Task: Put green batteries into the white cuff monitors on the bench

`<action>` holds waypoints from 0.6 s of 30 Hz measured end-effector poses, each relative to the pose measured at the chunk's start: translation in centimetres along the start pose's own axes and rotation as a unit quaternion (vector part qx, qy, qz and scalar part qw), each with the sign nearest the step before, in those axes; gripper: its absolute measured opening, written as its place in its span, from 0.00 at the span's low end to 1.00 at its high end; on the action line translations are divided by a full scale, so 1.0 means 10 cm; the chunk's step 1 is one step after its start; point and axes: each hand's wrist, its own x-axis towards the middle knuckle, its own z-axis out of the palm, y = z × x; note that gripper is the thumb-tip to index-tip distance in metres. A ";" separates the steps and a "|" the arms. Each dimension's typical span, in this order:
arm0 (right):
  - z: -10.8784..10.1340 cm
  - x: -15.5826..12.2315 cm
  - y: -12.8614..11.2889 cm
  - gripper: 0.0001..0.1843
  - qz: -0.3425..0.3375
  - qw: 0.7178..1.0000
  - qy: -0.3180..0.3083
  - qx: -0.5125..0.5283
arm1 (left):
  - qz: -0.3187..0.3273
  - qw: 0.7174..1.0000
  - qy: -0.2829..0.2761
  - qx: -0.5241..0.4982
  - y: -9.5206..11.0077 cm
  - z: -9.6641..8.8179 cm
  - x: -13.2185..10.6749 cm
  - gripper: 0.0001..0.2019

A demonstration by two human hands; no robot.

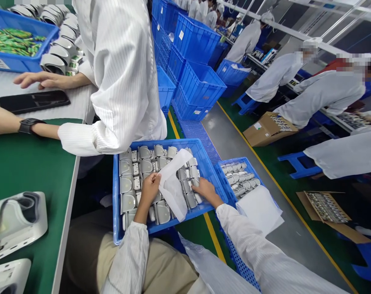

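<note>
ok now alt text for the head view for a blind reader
Seen from the wearer's head, the left hand pinches a white sheet over silver moulded parts in a blue plastic crate, the right hand resting on the parts. A co-worker in a white striped coat stands beside a green-topped bench.

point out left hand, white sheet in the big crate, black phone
left hand (149, 191): head view, back of the hand
white sheet (173, 185): head view, its middle
black phone (34, 101): head view, its middle

Left bare hand (149, 191) angled upward, fingers curled together; right bare hand (208, 191) palm-down, fingers extended; forearms in white pinstriped sleeves (243, 234) reaching forward.
</note>
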 end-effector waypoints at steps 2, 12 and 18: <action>-0.01 0.02 -0.03 0.30 -0.001 1.000 -0.003 -0.005 | 0.000 1.000 0.001 0.001 0.01 0.00 0.00 0.24; -0.08 -0.05 0.24 0.37 -0.008 0.996 -0.078 -0.044 | 0.005 1.000 0.006 0.000 0.05 0.01 -0.02 0.24; -0.05 -0.13 0.43 0.25 -0.065 0.989 -0.107 -0.076 | 0.009 1.000 0.004 0.001 0.03 0.00 -0.02 0.24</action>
